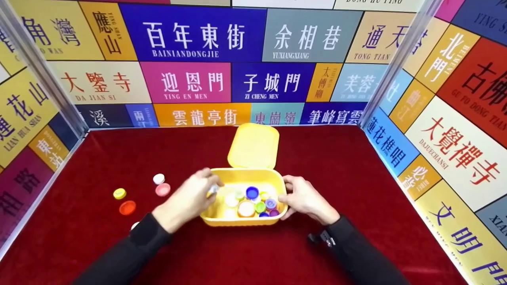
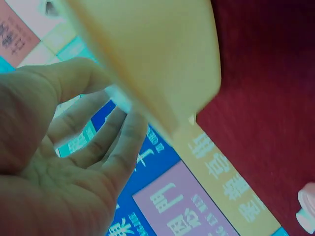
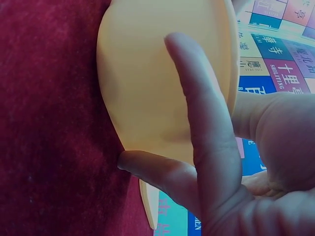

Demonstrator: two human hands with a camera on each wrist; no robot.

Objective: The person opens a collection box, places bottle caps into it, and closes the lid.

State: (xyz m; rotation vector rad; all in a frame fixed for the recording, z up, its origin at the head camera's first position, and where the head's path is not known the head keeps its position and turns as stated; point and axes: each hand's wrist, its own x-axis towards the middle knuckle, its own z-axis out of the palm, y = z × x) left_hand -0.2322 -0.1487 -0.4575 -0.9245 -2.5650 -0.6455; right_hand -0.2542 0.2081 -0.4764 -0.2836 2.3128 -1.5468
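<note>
A yellow plastic box (image 1: 241, 222) stands on the dark red cloth, its lid (image 1: 253, 146) flipped back behind it. Inside lie several small round tubs and caps, among them a dark blue one (image 1: 252, 192), a green one (image 1: 260, 207) and a light purple one (image 1: 271, 204). My left hand (image 1: 190, 194) is over the box's left end and pinches a small whitish piece (image 2: 118, 97) between thumb and fingers; its exact kind I cannot tell. At the right end my right hand (image 1: 307, 198) grips the box wall, thumb over the rim and fingers along the outside (image 3: 211, 123).
Left of the box on the cloth lie small round pieces: a white one (image 1: 159, 179), a pink one (image 1: 162, 189), a yellow one (image 1: 119, 193) and a red one (image 1: 127, 208). Another pale piece (image 1: 135, 225) is partly hidden by the left sleeve. Printed panels (image 1: 190, 35) surround the table.
</note>
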